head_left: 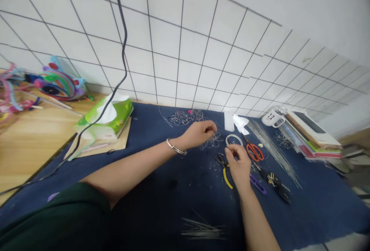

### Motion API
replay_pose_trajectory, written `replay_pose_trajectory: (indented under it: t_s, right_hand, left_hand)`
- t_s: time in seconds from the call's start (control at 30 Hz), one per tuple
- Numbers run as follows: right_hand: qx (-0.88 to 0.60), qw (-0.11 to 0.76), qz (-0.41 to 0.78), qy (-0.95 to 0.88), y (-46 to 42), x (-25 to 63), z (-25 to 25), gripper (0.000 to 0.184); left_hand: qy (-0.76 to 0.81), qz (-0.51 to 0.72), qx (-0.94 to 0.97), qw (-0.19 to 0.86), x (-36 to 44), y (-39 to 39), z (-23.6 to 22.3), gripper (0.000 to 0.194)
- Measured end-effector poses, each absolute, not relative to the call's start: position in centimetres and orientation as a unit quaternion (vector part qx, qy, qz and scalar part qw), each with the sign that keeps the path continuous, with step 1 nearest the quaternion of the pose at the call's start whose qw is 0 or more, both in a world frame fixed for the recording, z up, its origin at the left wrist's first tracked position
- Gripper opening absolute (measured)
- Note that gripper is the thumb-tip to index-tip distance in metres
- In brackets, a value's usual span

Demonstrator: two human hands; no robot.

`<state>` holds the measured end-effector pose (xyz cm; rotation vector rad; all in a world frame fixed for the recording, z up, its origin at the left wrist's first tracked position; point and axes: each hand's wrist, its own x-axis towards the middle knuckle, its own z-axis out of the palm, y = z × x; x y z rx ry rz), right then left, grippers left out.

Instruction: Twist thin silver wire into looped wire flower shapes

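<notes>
Wire loops (214,141) lie beside the left fingers (210,125).

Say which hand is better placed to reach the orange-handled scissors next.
Right, most likely. The right hand is close beside the orange-handled scissors, while the left hand is farther away, by the wire loops. Whether either hand holds fine wire is too small to tell.

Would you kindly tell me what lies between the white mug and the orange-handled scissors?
In the head view, a bundle of thin wires runs between the mug and the scissors.
</notes>
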<state>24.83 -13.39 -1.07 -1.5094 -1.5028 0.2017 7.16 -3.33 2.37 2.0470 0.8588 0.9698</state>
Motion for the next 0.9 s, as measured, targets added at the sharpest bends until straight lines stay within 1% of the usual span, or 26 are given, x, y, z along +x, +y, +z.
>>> replay_pose_trajectory:
  t_s: [0.07,0.13,0.23,0.33,0.43,0.53,0.6,0.7,0.77,0.9]
  right_hand:
    - [-0.617,0.418,0.128,-0.654,-13.3,24.9,-1.3,0.01]
    - [-0.589,0.324,0.192,-0.715,-13.4,24.7,-1.4,0.009]
    - [-0.532,0.195,0.249,-0.785,-13.7,24.2,-1.6,0.01]
    - [-0.511,0.135,0.253,-0.811,-14.1,23.6,-1.6,0.011]
    - [-0.501,0.118,0.244,-0.822,-14.4,22.8,-1.5,0.01]
    - [-0.49,0.143,0.234,-0.828,-14.7,21.0,-1.7,0.011]
    - [-0.47,0.165,0.229,-0.836,-14.9,19.2,-2.2,0.013]
    - [-0.433,0.173,0.222,-0.856,-15.2,16.6,-3.4,0.016]
    - [-0.418,0.172,0.211,-0.867,-15.3,15.3,-4.1,0.017]
    - [-0.421,0.155,0.179,-0.876,-15.4,13.8,-4.6,0.024]
  left_hand:
    - [0.345,0.372,0.804,0.31,6.5,-2.6,2.7,0.019]
    - [0.354,0.364,0.806,0.305,5.8,-1.8,2.9,0.021]
    - [0.344,0.35,0.799,0.347,5.2,-0.4,2.8,0.017]
    - [0.342,0.362,0.773,0.394,5.0,0.8,2.2,0.014]
    - [0.335,0.37,0.751,0.433,4.7,1.7,1.9,0.012]
    - [0.325,0.382,0.742,0.444,4.1,2.1,2.0,0.011]
    - [0.325,0.385,0.742,0.443,3.8,2.1,2.2,0.012]
    - [0.319,0.379,0.751,0.436,3.5,1.8,2.5,0.013]
    - [0.317,0.376,0.758,0.429,3.5,1.6,2.5,0.014]
    - [0.309,0.369,0.767,0.425,3.6,1.1,2.7,0.015]
